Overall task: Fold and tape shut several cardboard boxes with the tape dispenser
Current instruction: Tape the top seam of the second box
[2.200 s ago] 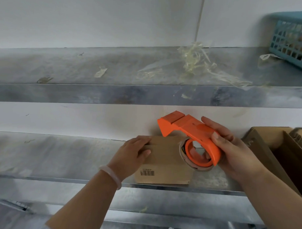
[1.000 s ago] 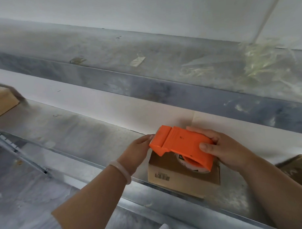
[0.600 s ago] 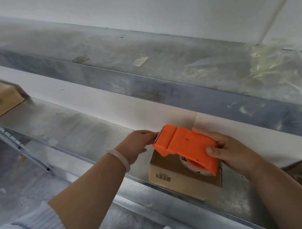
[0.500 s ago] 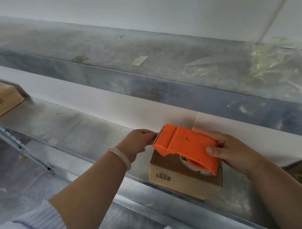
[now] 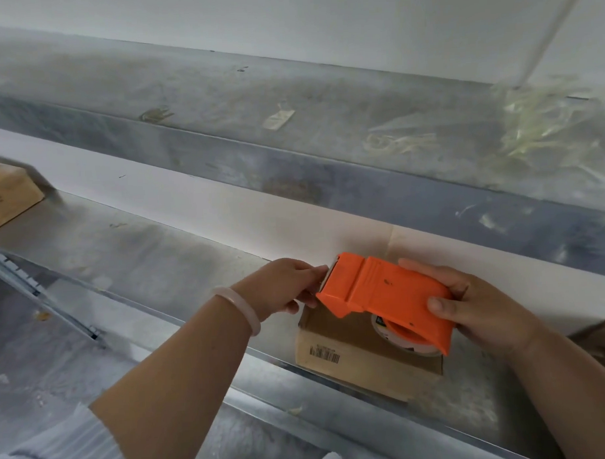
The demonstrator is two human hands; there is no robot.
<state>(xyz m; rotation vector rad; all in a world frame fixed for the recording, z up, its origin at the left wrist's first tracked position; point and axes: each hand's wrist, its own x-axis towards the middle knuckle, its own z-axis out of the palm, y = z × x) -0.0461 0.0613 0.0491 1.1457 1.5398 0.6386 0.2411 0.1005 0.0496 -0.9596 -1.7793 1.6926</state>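
Note:
A small flat cardboard box with a barcode label lies closed on the metal shelf, near its front edge. My right hand grips the orange tape dispenser by its rear and holds it just over the box. The tape roll shows under the dispenser, close to the box top. My left hand, with a pale bracelet at the wrist, has its fingertips pinched at the dispenser's front cutter edge, where the tape end comes out. The box's far left corner is hidden behind that hand.
Another cardboard box sits at the far left of the same shelf. A brown box corner shows at the right edge. The upper shelf carries crumpled tape scraps. A white wall backs both shelves.
The dispenser has come down from a raised tilt to lie low over the box. My left hand has left the box top and now pinches at the dispenser's front. The view swung left.

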